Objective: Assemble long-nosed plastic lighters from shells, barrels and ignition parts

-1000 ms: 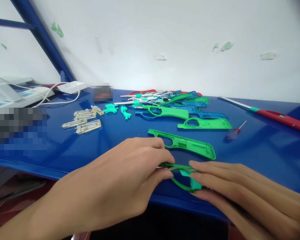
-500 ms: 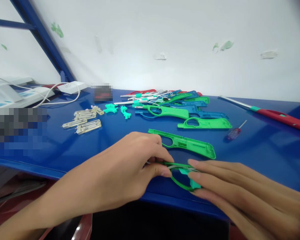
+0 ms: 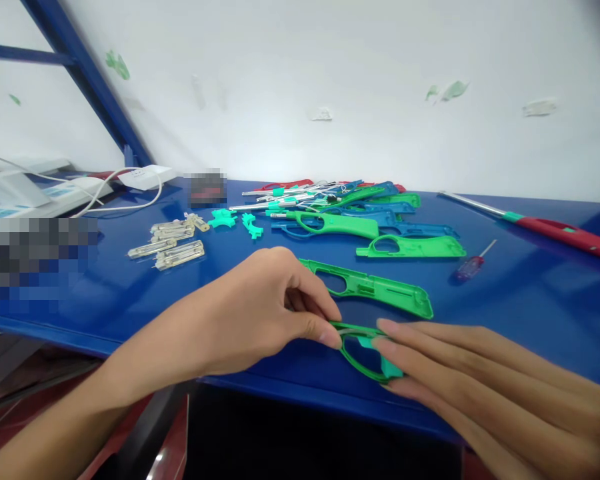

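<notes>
Near the table's front edge lies a green lighter shell half with a ring-shaped trigger guard. A turquoise trigger and a thin wire sit in it. My left hand pinches the shell's narrow front end between thumb and forefinger. From the right, my right hand grips the rear part, its fingers over the trigger; they hide most of the handle. Just beyond, another green shell half lies with its hollow side up.
Clear lighter-fluid tanks and loose turquoise triggers lie left of centre. Behind is a pile of blue, green and red shells with metal tubes. To the right are a small screwdriver and a red lighter.
My left hand's knuckles have risen slightly, and its thumb and forefinger have come closer together on the shell's front end. My right hand stays almost in place.
</notes>
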Action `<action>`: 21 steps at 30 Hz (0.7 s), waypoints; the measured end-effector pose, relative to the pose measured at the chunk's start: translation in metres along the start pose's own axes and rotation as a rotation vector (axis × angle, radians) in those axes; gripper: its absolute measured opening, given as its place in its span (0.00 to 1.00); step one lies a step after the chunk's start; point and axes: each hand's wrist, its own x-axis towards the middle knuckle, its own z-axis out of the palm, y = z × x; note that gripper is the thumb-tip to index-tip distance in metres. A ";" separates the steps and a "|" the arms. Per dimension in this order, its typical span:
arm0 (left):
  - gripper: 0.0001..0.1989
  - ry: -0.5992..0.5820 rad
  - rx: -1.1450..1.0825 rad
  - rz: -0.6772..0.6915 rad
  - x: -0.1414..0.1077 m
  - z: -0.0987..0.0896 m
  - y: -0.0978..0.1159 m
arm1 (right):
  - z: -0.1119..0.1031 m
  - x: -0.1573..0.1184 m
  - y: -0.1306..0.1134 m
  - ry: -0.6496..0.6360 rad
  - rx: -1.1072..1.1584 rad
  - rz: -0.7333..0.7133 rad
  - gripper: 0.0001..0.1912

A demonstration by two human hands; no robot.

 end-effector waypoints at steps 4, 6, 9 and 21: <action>0.08 -0.030 0.046 -0.016 0.004 -0.003 -0.003 | 0.003 -0.006 0.001 0.002 -0.060 -0.027 0.40; 0.09 -0.061 0.072 -0.021 0.004 -0.003 -0.004 | 0.004 -0.007 0.002 0.007 -0.070 -0.035 0.41; 0.09 -0.103 0.085 -0.030 0.007 -0.005 -0.003 | 0.006 -0.005 0.003 -0.007 -0.078 -0.038 0.42; 0.11 -0.137 0.140 -0.083 0.016 -0.005 0.000 | 0.005 0.000 0.003 0.018 -0.107 -0.066 0.45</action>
